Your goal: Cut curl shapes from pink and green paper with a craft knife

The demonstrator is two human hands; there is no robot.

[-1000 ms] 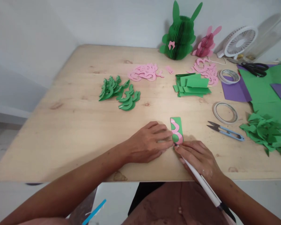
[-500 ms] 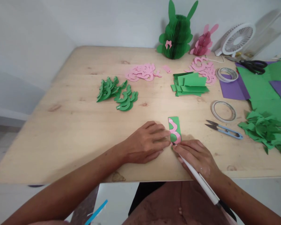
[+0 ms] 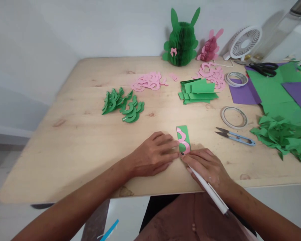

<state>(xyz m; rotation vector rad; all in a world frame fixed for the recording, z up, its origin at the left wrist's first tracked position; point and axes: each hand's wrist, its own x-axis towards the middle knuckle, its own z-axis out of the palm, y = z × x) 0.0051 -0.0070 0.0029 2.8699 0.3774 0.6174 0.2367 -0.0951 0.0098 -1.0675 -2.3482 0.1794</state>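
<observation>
A small green paper strip lies near the table's front edge, with a pink curved paper cutout on top of it. My left hand rests flat with fingers stretched out, their tips at the left edge of the strip. My right hand grips a white pen, its dark tip at the lower end of the pink cutout. The fingers of my right hand also touch the lower right of the strip, hiding part of its bottom end.
Blue thread snips and tape rolls lie to the right, beside shredded green paper. Behind are stacked green strips, pink cutouts, green cutouts, a green paper rabbit, a pink one and a fan.
The whole view has shifted slightly. Both hands, the pen and the strip keep nearly the same places relative to one another.
</observation>
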